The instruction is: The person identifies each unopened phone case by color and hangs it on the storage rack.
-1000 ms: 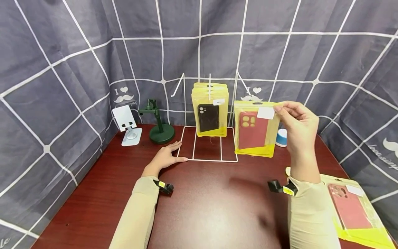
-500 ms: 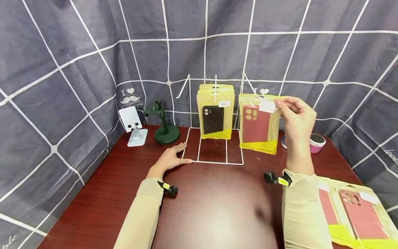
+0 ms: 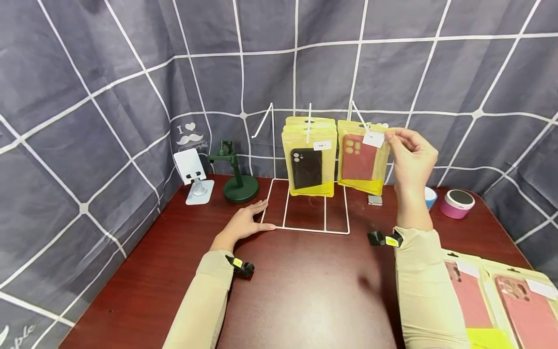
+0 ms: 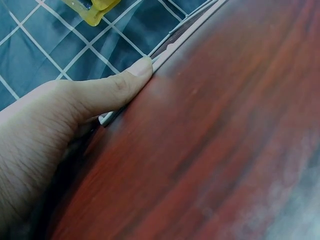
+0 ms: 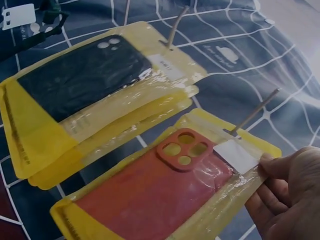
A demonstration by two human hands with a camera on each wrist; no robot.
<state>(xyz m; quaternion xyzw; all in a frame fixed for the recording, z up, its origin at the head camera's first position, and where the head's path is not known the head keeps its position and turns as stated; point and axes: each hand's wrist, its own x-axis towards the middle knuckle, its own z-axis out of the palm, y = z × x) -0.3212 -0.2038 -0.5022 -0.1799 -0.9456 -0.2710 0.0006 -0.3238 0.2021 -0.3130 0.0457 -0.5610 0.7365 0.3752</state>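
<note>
My right hand [image 3: 411, 155] pinches the upper right corner of a yellow clear-front bag with a red phone case [image 3: 358, 157], beside a white label. In the right wrist view, the right hook [image 5: 256, 111] of the white wire display rack [image 3: 307, 230] passes through the bag's hang hole. Bags with a black phone case [image 3: 307, 167] in front hang on the middle hook [image 3: 309, 118]. My left hand [image 3: 244, 224] rests at the rack base's front left corner, fingers extended; in the left wrist view its thumb [image 4: 115, 90] lies along the base wire.
The rack's left hook [image 3: 262, 121] carries nothing. A white phone stand [image 3: 192, 169] and a green stand [image 3: 241, 186] are at left. A blue-and-white round item [image 3: 429, 196], a pink round item [image 3: 457, 204] and a small silver piece [image 3: 375, 199] sit at right. More bagged red cases [image 3: 472, 295] lie front right.
The right hand has carried the bagged red phone case up and back, onto the right hook. The left hand stays at the rack's base. The head view has turned slightly to the right.
</note>
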